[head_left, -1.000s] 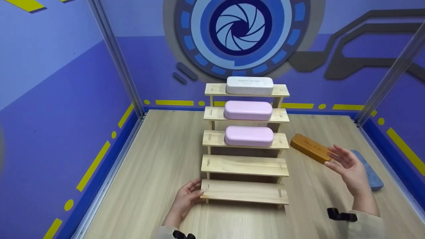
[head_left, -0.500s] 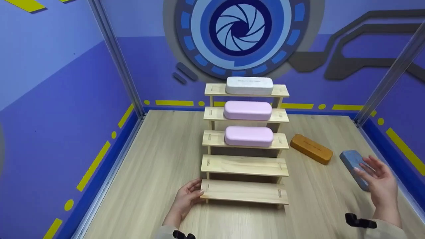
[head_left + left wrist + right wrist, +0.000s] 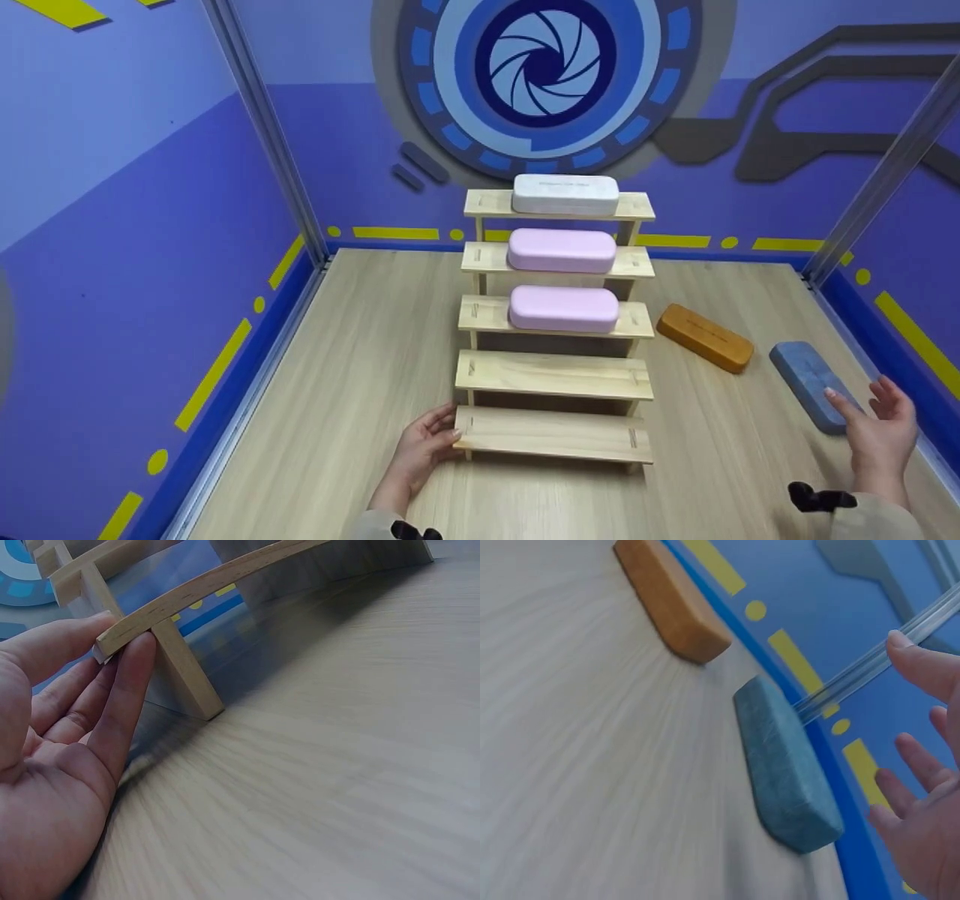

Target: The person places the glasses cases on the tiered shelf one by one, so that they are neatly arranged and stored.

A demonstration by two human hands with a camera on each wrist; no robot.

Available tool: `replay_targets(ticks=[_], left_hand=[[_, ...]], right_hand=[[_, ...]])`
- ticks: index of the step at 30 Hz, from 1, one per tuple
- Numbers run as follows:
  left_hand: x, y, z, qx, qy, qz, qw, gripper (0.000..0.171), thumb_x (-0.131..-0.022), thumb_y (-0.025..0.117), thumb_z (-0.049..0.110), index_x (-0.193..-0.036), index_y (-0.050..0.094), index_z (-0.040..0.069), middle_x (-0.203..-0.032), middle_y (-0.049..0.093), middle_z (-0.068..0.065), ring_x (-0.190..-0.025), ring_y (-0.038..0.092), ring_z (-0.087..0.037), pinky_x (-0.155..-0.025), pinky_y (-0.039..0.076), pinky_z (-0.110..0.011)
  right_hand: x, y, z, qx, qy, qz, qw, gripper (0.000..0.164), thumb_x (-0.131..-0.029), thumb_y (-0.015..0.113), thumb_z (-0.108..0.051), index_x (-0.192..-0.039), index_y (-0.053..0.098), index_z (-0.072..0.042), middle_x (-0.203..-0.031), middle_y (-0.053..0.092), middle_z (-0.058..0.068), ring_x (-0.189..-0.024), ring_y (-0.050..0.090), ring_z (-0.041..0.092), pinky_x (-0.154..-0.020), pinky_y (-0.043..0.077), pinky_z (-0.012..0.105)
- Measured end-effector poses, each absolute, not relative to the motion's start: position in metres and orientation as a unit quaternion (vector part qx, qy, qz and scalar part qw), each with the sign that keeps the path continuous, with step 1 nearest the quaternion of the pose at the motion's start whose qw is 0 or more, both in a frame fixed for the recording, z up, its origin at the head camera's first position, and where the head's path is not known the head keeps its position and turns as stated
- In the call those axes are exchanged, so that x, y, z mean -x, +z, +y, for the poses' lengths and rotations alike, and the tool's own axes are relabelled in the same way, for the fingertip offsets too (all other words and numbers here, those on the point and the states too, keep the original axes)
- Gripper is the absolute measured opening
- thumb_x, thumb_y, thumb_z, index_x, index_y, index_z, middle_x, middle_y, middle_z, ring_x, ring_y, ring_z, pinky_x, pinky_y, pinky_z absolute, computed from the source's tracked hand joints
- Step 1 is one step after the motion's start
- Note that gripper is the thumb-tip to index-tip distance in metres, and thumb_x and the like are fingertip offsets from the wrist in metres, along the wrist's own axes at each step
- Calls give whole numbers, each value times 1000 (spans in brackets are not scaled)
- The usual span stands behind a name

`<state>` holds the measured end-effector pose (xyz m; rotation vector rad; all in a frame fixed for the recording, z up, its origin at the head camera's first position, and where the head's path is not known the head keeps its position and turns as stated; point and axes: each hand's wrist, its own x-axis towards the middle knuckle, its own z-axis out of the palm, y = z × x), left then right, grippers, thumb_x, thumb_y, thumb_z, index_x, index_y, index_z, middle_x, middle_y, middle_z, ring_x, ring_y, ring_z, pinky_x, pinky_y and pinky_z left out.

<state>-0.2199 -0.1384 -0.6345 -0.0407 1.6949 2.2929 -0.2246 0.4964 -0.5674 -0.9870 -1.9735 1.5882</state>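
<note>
1. Nearest where I stand: the left hand (image 3: 420, 448) pinches the lowest left corner of a five-tier stepped stand of pale wood (image 3: 555, 435); grip unchanged over the last second.
2. The right hand (image 3: 881, 439), well apart from the left, has shifted toward a blue, oblong, round-cornered case (image 3: 806, 379); fingers loosely spread, nothing held, wrist view shows a gap.
3. It has moved away from an orange-brown oblong case (image 3: 705, 337). Both lie on the wood-grain table (image 3: 360, 337); my reading: neither is shelved yet.
4. Farther: a pale pink, round-ended case (image 3: 563, 308), middle tier; another pale pink case (image 3: 562, 250) behind; a white oblong case (image 3: 565, 194) topmost.
</note>
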Motion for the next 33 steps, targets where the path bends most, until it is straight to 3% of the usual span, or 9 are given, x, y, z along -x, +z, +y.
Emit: replay_targets(ticks=[8, 19, 26, 33], left_hand=[[219, -635, -138, 10, 803, 579, 141, 68, -93, 68, -1, -152, 36, -11, -117, 64, -1, -99, 67, -11, -81, 63, -30], [218, -635, -137, 12, 803, 580, 139, 69, -93, 67, -1, -153, 35, -9, -120, 63, -3, -99, 67, -12, -82, 64, -32], [218, -636, -137, 13, 806, 576, 136, 68, -93, 68, -1, -152, 35, -10, -121, 62, -4, -99, 66, -13, -82, 64, -33], [218, -638, -138, 8, 805, 578, 135, 69, -92, 69, 0, -152, 36, -10, -121, 62, -5, -100, 67, -14, -82, 64, -33]], right_hand=[[229, -584, 513, 386, 585, -698, 143, 104, -87, 80, -42, -164, 11, -40, -174, 5, -10, -162, -2, 18, -133, 11, 42], [229, -613, 512, 402, 526, -743, 97, 116, -90, 76, -38, -165, -10, -19, -174, -5, 15, -161, -1, 36, -133, 6, 51], [236, -614, 509, 413, 490, -763, 90, 117, -87, 79, -36, -166, -5, -15, -172, 0, 20, -157, 1, 42, -132, 10, 57], [239, -616, 509, 427, 485, -757, 91, 107, -91, 76, -32, -166, 3, -15, -172, 7, 19, -156, 6, 41, -131, 13, 56]])
